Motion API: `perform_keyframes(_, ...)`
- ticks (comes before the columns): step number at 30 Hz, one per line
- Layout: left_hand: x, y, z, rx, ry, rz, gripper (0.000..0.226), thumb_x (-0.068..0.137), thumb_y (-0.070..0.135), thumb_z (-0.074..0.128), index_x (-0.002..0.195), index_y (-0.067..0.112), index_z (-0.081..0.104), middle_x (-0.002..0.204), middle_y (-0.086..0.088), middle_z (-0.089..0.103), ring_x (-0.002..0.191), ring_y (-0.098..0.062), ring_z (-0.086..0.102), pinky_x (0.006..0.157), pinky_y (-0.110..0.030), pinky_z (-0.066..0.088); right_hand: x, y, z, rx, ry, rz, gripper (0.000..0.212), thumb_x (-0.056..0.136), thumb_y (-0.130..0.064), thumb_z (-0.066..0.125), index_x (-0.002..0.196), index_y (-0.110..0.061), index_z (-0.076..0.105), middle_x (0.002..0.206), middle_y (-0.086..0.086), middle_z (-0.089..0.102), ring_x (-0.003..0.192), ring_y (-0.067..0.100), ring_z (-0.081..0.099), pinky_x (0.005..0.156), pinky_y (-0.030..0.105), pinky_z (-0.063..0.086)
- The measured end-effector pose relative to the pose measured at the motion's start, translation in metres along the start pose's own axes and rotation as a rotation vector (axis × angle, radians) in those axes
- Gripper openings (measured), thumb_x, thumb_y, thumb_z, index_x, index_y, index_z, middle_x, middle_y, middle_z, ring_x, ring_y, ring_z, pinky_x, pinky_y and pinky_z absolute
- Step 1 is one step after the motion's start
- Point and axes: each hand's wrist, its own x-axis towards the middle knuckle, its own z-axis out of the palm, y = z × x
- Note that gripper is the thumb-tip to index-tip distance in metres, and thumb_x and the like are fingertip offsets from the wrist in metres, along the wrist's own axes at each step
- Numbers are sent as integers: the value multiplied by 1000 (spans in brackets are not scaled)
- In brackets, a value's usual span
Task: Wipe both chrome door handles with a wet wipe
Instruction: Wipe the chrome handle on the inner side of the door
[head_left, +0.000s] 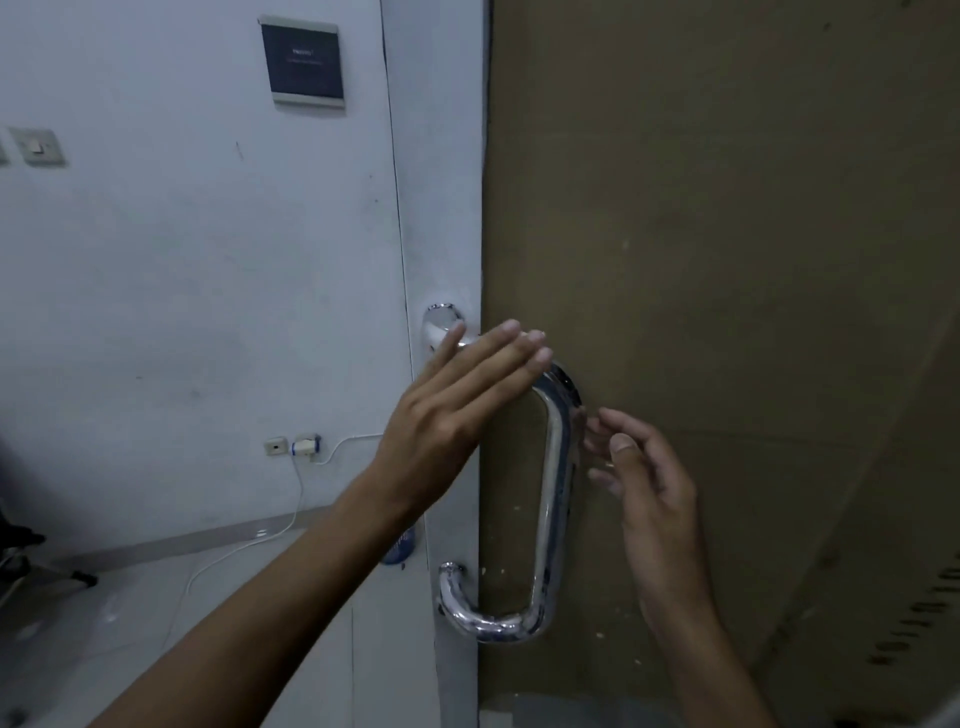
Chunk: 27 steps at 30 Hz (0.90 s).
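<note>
A chrome D-shaped pull handle (556, 493) is fixed to the edge of a white door (441, 234), curving out in front of brown cardboard. My left hand (457, 400) lies flat with straight fingers over the handle's upper bend, hiding that part. My right hand (639, 467) hovers just right of the vertical bar, fingers loosely curled and holding nothing. No wet wipe is in view. Only this one handle shows.
Brown cardboard (727, 260) fills the right half behind the handle. On the white wall at left are a dark sign plate (303, 62), a light switch (39, 147) and a socket with a white cable (304, 447) trailing to the floor. A blue bottle (400, 545) stands low by the door.
</note>
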Motion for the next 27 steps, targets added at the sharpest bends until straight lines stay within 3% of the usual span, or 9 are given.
perform_keyframes(4,12,14,2,135,-84,143,42,101,1,42,142,10,43,148,-6,43,142,-20,34,122,-44,6,3,0,-6,1,24,11,24,91,-36,52,106,-43,69,111,-10,72,103,8,68,75,17,54)
perform_keyframes(8,0,31,12,201,-206,323,53,86,4,69,136,10,52,143,-8,52,138,-23,40,119,-46,6,1,0,-14,7,55,22,24,92,-34,51,106,-42,69,112,-8,72,102,9,68,74,17,53)
perform_keyframes(11,-15,34,12,258,-279,439,46,88,10,67,133,13,57,142,-5,52,136,-19,42,118,-45,7,-1,3,-17,18,64,37,22,97,-27,52,105,-38,69,111,-8,72,101,10,69,75,18,54)
perform_keyframes(13,-19,24,7,240,-238,418,42,95,6,56,137,11,52,145,-5,48,139,-19,37,119,-46,6,-2,6,-18,22,70,53,23,100,-20,51,105,-33,69,109,-10,73,99,10,69,74,18,54)
perform_keyframes(16,-8,4,-5,224,-105,209,50,98,-2,46,145,12,38,153,-4,35,144,-18,29,121,-46,2,-4,6,-15,35,60,80,23,98,-17,49,107,-29,67,107,-11,73,98,9,69,76,18,55)
perform_keyframes(20,13,0,-13,110,-15,-48,38,94,2,57,132,7,56,137,-10,55,132,-21,47,121,-44,8,-9,6,-12,32,40,101,23,99,-18,49,109,-27,67,107,-12,73,100,7,68,81,20,55)
perform_keyframes(23,20,14,-11,126,-90,-4,33,98,3,50,129,8,60,133,-10,60,131,-23,50,121,-44,9,-10,8,-12,38,47,121,23,100,-18,48,109,-26,68,107,-9,73,100,8,69,80,20,55)
perform_keyframes(25,25,29,-5,163,-160,100,33,100,5,41,123,10,65,128,-9,64,130,-24,52,120,-45,9,-11,11,-13,58,73,133,23,100,-15,48,107,-24,68,105,-7,74,99,11,69,77,19,55)
perform_keyframes(27,25,45,3,205,-262,234,29,95,6,46,114,10,68,119,-8,69,127,-26,55,119,-47,13,-12,13,-16,63,98,144,23,100,-14,49,105,-23,69,104,-6,74,98,12,70,74,18,55)
